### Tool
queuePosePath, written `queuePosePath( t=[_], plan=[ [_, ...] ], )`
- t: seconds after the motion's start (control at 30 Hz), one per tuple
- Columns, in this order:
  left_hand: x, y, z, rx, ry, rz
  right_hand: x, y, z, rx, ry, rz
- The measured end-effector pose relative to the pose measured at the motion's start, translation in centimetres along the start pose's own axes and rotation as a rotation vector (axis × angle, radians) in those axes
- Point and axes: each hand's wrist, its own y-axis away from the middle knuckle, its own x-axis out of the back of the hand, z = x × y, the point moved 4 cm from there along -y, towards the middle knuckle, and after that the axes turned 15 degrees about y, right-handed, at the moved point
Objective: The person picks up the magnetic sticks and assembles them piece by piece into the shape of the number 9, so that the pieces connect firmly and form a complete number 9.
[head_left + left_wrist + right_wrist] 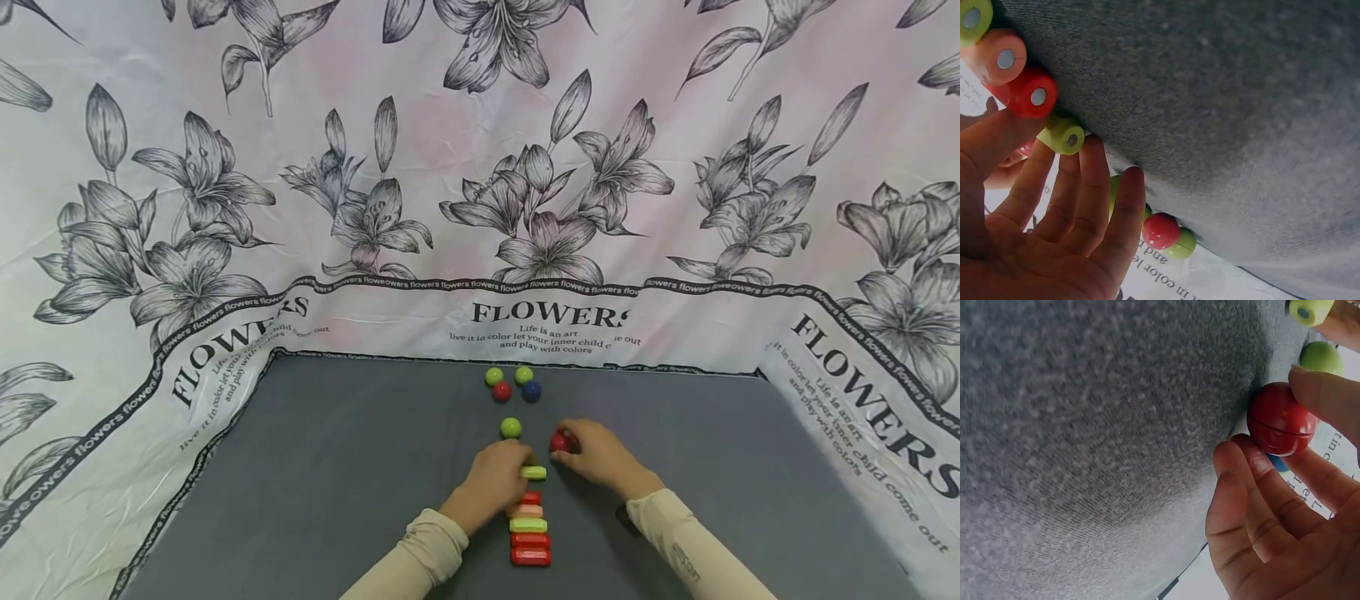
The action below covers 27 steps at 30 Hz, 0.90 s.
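Note:
My left hand [491, 477] is at the upper end of a column of short rods, its thumb and fingers around a yellow-green rod [534, 472]. In the left wrist view a metal disc shows in that rod's end, beside a red rod [1034, 94] close to the thumb. To the right, my right hand [600, 450] pinches a glossy red ball [1282, 419] between thumb and fingers, low over the grey cloth. A green ball [511, 427] lies just beyond the left hand. Below it, a pale pink rod [529, 511] is partly covered by the left hand.
Nearer the body, the column runs on with another yellow-green rod [528, 526] and red rods [530, 556]. Farther back sit two green balls [493, 377], a second red ball [502, 391] and a blue ball [532, 391]. A flower-printed curtain [540, 325] borders the grey table [337, 450].

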Motion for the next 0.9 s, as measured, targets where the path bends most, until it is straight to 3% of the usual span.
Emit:
queuePosePath(
  t=[0.4,0.63,0.9],
  plan=[
    [0.5,-0.1,-1.0,0.046,0.001,0.029,-0.4,0.6,-1.2,0.132,0.015,0.019],
    [0.4,0.1,-0.9,0.044,0.002,0.020,-0.8,0.8,-1.9,0.130,-0.024,-0.030],
    [0.6,-0.2,-0.9,0.057,-0.002,0.019,-0.8,0.7,-2.3,0.135,0.003,-0.007]
  ],
)
